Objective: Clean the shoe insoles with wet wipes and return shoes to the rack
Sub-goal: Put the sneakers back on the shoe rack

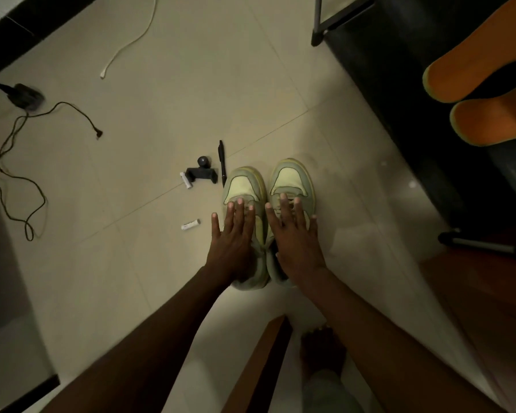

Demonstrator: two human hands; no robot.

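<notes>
Two flat, spread hands, left hand [231,234] and right hand [295,234], press side-by-side shoes [292,180].

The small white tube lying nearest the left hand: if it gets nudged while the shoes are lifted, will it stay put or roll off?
The white tube looks round and lies on its side on smooth floor tile, so it would probably roll. It looks small, so likely light and easily knocked. The left hand is close beside it.

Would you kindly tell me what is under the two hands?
The left hand and right hand lie flat on two pale sneakers. They cover the laces and openings.
</notes>
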